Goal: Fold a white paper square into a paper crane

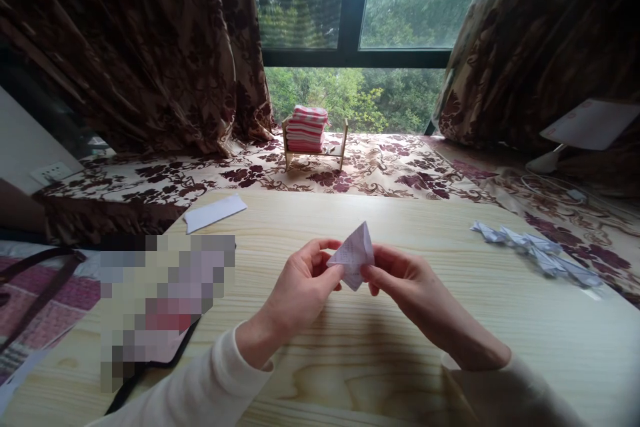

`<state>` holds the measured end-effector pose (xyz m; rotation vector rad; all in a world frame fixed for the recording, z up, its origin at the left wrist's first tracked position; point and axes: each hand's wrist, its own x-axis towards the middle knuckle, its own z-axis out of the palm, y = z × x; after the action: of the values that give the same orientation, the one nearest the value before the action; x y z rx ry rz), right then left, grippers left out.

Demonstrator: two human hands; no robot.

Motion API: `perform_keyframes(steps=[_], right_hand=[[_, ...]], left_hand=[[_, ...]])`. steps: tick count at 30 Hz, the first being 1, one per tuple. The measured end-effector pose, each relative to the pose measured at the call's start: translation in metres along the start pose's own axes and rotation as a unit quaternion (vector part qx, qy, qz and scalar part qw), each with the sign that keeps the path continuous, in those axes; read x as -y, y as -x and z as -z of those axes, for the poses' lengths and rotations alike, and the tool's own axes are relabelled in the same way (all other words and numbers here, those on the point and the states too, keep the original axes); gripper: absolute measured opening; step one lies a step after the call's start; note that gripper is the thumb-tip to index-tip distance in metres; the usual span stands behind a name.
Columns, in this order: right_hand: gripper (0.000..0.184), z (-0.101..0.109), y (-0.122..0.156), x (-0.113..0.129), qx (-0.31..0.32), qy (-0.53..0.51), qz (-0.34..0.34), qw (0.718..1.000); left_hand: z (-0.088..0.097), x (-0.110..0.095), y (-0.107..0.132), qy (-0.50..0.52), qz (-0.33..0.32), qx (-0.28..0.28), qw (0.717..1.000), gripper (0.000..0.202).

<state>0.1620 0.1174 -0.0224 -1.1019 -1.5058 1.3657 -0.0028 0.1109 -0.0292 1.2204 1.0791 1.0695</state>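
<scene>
A small folded piece of pale paper (354,255), diamond-shaped with a point upward, is held above a light wooden table (310,360). My left hand (300,287) pinches its left corner with thumb and fingers. My right hand (400,280) pinches its right lower edge. Both wrists wear cream sleeves.
A row of folded paper figures (537,250) lies at the table's right edge. A white paper slip (215,212) rests at the far left, beside a blurred-out patch (165,300). Behind, a floral cloth carries a small wooden rack of striped cloths (306,130), with curtains and a window.
</scene>
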Motion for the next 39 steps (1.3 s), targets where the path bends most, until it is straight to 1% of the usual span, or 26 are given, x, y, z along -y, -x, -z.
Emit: perform_keyframes(steps=[2, 4, 6, 7, 9, 10, 12, 14, 16, 18, 20, 22, 25, 27, 30, 32, 36, 39], right_hand=[[0.019, -0.001, -0.001, -0.002, -0.011, 0.006, -0.001, 1.0], [0.017, -0.001, -0.002, -0.003, -0.01, 0.007, -0.006, 1.0], [0.018, -0.001, -0.002, -0.004, -0.004, 0.006, -0.012, 1.0], [0.018, -0.001, -0.003, -0.004, 0.0, 0.005, -0.013, 1.0], [0.018, 0.0, -0.003, -0.004, 0.003, 0.006, -0.014, 1.0], [0.017, 0.0, -0.003, -0.004, 0.002, 0.009, -0.014, 1.0], [0.016, 0.0, -0.002, -0.003, -0.001, 0.017, -0.014, 1.0], [0.014, 0.0, -0.001, -0.002, 0.0, 0.029, -0.015, 0.999], [0.013, 0.0, 0.0, -0.001, 0.002, 0.043, -0.015, 0.999], [0.013, 0.0, 0.0, 0.001, 0.003, 0.051, -0.015, 0.999], [0.014, -0.001, 0.0, 0.002, 0.007, 0.054, -0.014, 0.998], [0.013, -0.001, 0.0, 0.003, 0.008, 0.056, -0.013, 0.998], [0.013, -0.001, 0.0, 0.002, 0.002, 0.065, -0.018, 0.998], [0.014, -0.001, 0.0, -0.001, -0.008, 0.067, -0.02, 0.997], [0.016, -0.001, -0.001, -0.006, -0.024, 0.056, -0.018, 0.998], [0.018, -0.001, -0.003, -0.009, -0.032, 0.041, -0.014, 0.999], [0.023, -0.002, -0.004, -0.01, -0.039, 0.012, -0.008, 0.999], [0.027, -0.004, -0.004, -0.008, -0.04, 0.0, -0.011, 0.999]], left_hand=[[0.001, 0.002, 0.001, -0.043, -0.025, -0.007, 0.999, 0.029], [0.003, 0.004, 0.002, -0.116, -0.074, -0.025, 0.99, 0.026], [0.005, 0.007, 0.002, -0.202, -0.135, -0.048, 0.969, 0.024], [0.007, 0.007, 0.002, -0.237, -0.164, -0.05, 0.956, 0.024], [0.009, 0.008, 0.001, -0.269, -0.204, -0.032, 0.941, 0.028], [0.009, 0.007, 0.001, -0.265, -0.215, -0.017, 0.94, 0.031], [0.009, 0.006, 0.0, -0.235, -0.215, 0.0, 0.948, 0.036], [0.007, 0.003, -0.001, -0.19, -0.192, -0.002, 0.963, 0.033], [0.006, 0.002, -0.001, -0.129, -0.143, -0.005, 0.981, 0.026], [0.005, 0.0, -0.002, -0.055, -0.075, -0.006, 0.996, 0.024], [0.005, 0.0, -0.002, 0.009, -0.014, -0.009, 1.0, 0.028], [0.004, 0.001, -0.002, 0.045, 0.008, -0.017, 0.999, 0.028], [0.003, 0.003, -0.001, 0.037, -0.026, -0.032, 0.998, 0.012], [0.002, 0.004, 0.0, -0.014, -0.061, -0.038, 0.997, 0.005], [0.002, 0.004, 0.001, -0.117, -0.114, -0.051, 0.985, 0.013], [0.001, 0.004, 0.002, -0.166, -0.144, -0.057, 0.974, 0.017], [-0.002, 0.007, 0.004, -0.22, -0.19, -0.055, 0.955, 0.029], [-0.001, 0.012, 0.005, -0.267, -0.25, -0.074, 0.928, 0.033]])
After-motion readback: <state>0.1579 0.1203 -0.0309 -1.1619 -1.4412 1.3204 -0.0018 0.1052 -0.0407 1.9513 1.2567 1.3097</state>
